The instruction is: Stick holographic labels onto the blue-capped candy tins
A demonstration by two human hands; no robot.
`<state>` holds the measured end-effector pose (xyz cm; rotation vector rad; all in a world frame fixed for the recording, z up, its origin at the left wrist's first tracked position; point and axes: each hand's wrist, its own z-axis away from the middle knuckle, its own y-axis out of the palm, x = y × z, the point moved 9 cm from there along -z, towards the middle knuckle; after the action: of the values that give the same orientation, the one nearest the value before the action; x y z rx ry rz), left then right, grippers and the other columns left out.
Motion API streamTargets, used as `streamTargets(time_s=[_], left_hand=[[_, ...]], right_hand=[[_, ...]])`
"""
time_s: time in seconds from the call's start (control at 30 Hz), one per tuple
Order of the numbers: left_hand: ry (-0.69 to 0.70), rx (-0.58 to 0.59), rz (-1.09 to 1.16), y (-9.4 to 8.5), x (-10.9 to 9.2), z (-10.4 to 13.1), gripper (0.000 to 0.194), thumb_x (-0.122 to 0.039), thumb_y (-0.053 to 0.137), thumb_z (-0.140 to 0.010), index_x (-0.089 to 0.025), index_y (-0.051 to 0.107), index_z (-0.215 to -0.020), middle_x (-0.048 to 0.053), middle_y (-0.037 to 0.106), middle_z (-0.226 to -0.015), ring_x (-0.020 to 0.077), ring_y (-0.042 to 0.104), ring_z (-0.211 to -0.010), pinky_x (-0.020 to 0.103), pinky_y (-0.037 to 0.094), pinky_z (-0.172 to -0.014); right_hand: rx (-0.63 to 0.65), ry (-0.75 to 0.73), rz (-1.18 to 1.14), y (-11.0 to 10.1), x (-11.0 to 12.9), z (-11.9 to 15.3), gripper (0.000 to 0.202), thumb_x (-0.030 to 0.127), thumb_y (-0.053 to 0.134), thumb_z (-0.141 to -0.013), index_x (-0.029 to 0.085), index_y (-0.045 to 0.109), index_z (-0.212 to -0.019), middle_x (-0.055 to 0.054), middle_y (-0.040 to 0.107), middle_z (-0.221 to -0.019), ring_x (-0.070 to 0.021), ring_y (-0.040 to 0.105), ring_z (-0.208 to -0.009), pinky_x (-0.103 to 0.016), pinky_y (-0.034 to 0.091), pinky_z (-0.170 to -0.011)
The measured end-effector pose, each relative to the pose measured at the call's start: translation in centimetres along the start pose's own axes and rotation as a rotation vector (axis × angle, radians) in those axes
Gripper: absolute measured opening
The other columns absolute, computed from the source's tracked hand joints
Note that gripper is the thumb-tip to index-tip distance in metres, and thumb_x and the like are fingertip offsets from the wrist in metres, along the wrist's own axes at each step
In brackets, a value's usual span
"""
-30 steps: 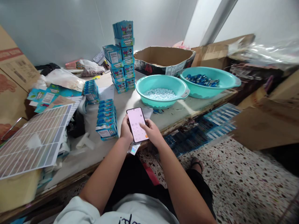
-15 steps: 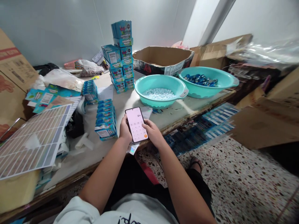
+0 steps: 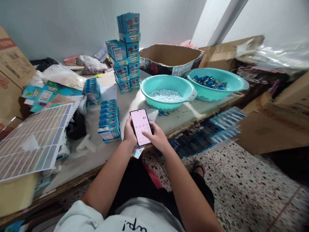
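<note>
A smartphone (image 3: 139, 120) with a pale pink calculator screen reading "8×" is held between both hands, just over the table's front edge. My left hand (image 3: 129, 132) wraps its left side. Gripping the right side, my right hand (image 3: 156, 136) lays its thumb across the keypad; its other fingers are hidden behind the phone. Clear sheets with a rainbow sheen (image 3: 138, 152) lie under the phone. Left of the hands stands a filled blue display box (image 3: 109, 124) of small candy packs. A turquoise tub (image 3: 166, 102) of pale blue candies sits just beyond.
A second turquoise tub (image 3: 217, 91) holds dark blue wrapped pieces. Blue "Caramelo Macizo" boxes (image 3: 127, 59) are stacked high at the back, beside an open carton (image 3: 169, 54). Label sheets (image 3: 36, 141) cover the left side. Blue packs (image 3: 205, 135) lie below the table's right edge.
My right thumb has moved down and left over the phone's keypad. The screen still reads "8×". My view has shifted slightly.
</note>
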<state>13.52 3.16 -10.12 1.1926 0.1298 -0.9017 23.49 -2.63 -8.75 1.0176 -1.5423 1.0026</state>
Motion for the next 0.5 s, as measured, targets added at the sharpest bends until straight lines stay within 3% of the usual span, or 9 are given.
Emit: streamTargets(time_s=[0.23, 0.5], left_hand=[[0.025, -0.008, -0.006, 0.1, -0.4, 0.1, 0.034, -0.041, 0.050, -0.095, -0.016, 0.073, -0.097, 0.006, 0.076, -0.083, 0.0236, 0.074, -0.079, 0.036, 0.055, -0.088], [0.044, -0.025, 0.008, -0.1, -0.5, 0.1, 0.034, -0.039, 0.050, -0.094, -0.015, 0.073, -0.100, 0.007, 0.076, -0.084, 0.0253, 0.075, -0.082, 0.038, 0.056, -0.089]], right_hand=[[0.028, -0.041, 0.047, 0.2, 0.9, 0.2, 0.059, 0.039, 0.083, -0.070, 0.021, 0.062, -0.122, -0.010, 0.071, -0.121, -0.0312, 0.066, -0.111, -0.046, 0.052, -0.096], [0.069, -0.089, 0.064, 0.7, 1.8, 0.4, 0.061, 0.035, 0.080, -0.072, 0.021, 0.061, -0.128, -0.010, 0.070, -0.126, -0.0326, 0.064, -0.117, -0.045, 0.050, -0.099]])
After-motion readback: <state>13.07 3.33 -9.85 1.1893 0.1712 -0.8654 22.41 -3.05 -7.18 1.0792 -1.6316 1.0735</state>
